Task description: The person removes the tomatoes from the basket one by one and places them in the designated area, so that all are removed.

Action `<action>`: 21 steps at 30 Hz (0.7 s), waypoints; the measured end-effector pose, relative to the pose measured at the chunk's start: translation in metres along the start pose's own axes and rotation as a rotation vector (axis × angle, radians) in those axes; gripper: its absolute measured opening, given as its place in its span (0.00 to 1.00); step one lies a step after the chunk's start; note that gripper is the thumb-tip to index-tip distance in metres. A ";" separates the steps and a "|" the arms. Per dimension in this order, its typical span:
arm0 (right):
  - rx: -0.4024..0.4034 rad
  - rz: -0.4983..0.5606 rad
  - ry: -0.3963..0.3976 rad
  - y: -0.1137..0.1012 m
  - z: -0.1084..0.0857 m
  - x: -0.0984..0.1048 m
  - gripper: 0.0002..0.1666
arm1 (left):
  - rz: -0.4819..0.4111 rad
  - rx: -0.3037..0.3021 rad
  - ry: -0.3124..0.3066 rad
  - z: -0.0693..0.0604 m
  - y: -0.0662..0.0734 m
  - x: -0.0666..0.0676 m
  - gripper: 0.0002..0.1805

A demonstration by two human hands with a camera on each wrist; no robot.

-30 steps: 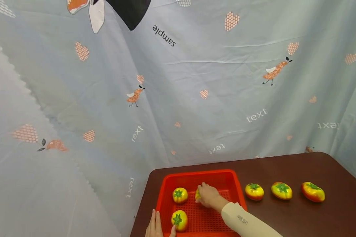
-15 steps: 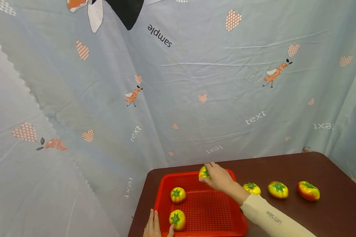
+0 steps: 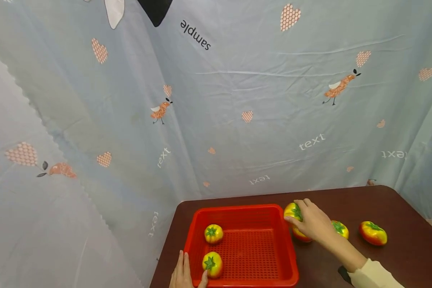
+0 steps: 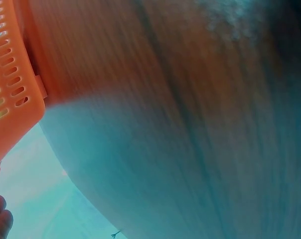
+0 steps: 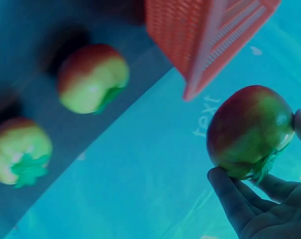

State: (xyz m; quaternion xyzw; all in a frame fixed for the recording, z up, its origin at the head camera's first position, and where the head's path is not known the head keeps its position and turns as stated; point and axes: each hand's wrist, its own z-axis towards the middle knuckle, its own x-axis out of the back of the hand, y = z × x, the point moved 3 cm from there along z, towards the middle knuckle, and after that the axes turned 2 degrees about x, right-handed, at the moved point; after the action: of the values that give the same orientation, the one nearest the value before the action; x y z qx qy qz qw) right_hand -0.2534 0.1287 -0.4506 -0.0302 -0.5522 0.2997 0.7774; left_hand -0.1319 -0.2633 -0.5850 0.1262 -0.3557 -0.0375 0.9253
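Right hand grips a yellow-red fruit beside a red basket

The head view faces forward and down over a brown desk; both nearer wrist views share the red rectangular plastic basket.

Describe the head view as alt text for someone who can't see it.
A right hand holds a yellow-red fruit beside a red basket containing two similar fruits. The left hand touches the basket's left side; three more fruits sit on the table.
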 end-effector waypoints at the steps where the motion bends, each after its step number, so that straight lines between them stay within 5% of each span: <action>1: -0.012 -0.005 0.002 0.004 -0.006 0.002 0.38 | 0.005 0.009 -0.016 0.001 0.001 0.001 0.49; 12: -0.099 -0.003 -0.110 0.041 -0.057 -0.018 0.38 | 0.027 0.052 -0.071 0.004 0.005 0.006 0.48; 21: -0.150 0.009 -0.196 0.049 -0.073 -0.047 0.35 | 0.042 0.058 -0.100 0.003 0.003 0.005 0.48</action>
State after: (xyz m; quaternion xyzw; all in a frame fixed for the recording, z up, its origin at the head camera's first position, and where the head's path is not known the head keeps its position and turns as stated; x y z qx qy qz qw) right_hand -0.2202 0.1661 -0.5364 -0.0612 -0.6463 0.2624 0.7140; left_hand -0.1302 -0.2615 -0.5784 0.1437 -0.4051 -0.0142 0.9028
